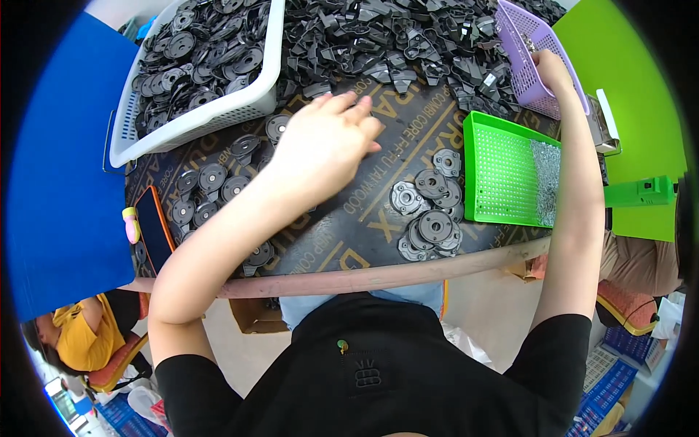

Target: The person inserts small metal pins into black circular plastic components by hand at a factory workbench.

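Observation:
My left hand is over the middle of the table, palm down, fingers apart and a little blurred. I see nothing in it. It is near round black plastic discs lying on the left and the heap of angular black plastic parts behind. My right hand reaches into a purple basket at the far right, which holds small metallic pieces. Its fingertips are mostly hidden in there, so I cannot tell what they grip. A group of black and grey discs lies between my arms.
A white basket full of black discs stands at the far left. On the right is a green perforated tray with small silvery pieces. A phone lies near the left edge. Blue and green panels flank the table.

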Tool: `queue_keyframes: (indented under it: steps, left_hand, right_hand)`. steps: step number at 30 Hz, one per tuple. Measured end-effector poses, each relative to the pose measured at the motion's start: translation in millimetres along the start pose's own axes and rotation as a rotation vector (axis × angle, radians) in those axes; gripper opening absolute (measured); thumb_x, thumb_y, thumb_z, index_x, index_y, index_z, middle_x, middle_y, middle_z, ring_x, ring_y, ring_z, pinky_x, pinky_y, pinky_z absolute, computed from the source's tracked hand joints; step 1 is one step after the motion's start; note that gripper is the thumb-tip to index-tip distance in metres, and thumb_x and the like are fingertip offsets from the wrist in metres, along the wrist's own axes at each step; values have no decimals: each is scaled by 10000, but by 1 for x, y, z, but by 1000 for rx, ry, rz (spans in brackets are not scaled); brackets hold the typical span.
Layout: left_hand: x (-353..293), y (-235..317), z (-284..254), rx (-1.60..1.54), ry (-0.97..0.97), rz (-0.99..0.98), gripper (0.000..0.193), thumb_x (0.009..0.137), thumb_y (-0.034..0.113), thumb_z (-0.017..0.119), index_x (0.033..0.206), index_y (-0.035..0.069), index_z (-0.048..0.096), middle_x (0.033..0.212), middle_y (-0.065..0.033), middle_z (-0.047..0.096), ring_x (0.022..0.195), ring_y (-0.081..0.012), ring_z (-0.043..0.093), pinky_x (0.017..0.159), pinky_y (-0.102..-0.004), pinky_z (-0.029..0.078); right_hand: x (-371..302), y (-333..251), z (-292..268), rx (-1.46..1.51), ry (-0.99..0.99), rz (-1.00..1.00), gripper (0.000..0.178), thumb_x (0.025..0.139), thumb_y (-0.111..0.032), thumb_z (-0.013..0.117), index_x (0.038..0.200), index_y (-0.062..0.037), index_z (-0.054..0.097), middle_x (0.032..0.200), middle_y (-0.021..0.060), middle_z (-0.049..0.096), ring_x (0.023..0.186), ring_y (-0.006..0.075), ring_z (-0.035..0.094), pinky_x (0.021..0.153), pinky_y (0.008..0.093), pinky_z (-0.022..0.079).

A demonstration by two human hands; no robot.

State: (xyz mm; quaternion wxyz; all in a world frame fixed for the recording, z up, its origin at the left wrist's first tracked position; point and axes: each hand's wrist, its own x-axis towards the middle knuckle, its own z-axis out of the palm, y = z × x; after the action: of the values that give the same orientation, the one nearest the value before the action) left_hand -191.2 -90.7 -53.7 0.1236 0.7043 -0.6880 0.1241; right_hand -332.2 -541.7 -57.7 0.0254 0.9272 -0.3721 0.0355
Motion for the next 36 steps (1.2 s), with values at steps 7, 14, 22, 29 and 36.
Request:
queue_keyframes:
  steps: [7, 14, 22, 29, 36]
  left_hand:
    - [-3, 57, 6, -402, -202, 0, 318, 702, 138, 729, 974, -2, 640, 930, -94, 552, 931, -253, 537, 766, -337, 493]
    - [-9, 65, -4, -412, -275, -172, 283, 709, 35, 702, 973, -27, 620, 973, -155, 516, 908, -324, 538, 785, -381, 477]
    - [-32, 61, -35, -1723, -137, -937, 218, 871, 56, 634, 1078, 2, 596, 926, -56, 690, 907, -70, 617, 801, -214, 486]
    - [-58, 83, -31, -2182, 143, -1151, 332, 925, 142, 572, 1229, 19, 522, 1040, -65, 659, 902, -110, 631, 840, -246, 501]
    - [-64, 83, -27, -2282, 211, -1237, 169, 949, 200, 544, 1004, 40, 553, 951, -44, 636, 852, -144, 662, 817, -303, 549]
  right_hand:
    - [-3, 1, -3, 185, 152, 42, 134, 728, -185, 681, 787, -65, 686, 656, 128, 657, 639, 246, 663, 660, 362, 514]
    - [-19, -10, -22, 108, 476, 119, 232, 763, -243, 718, 836, -26, 678, 820, 142, 666, 746, 215, 654, 674, 342, 502]
    - [-186, -168, -85, 686, 566, -766, 97, 728, -92, 742, 803, -60, 691, 894, 56, 615, 773, 186, 605, 648, 261, 482]
    - [-265, -219, -49, 654, 445, -946, 197, 653, -101, 716, 840, -77, 660, 971, 79, 602, 770, 228, 579, 642, 338, 417]
    - [-267, -217, -48, 668, 334, -939, 198, 670, -86, 693, 866, -79, 669, 1020, 81, 615, 758, 226, 569, 647, 334, 403]
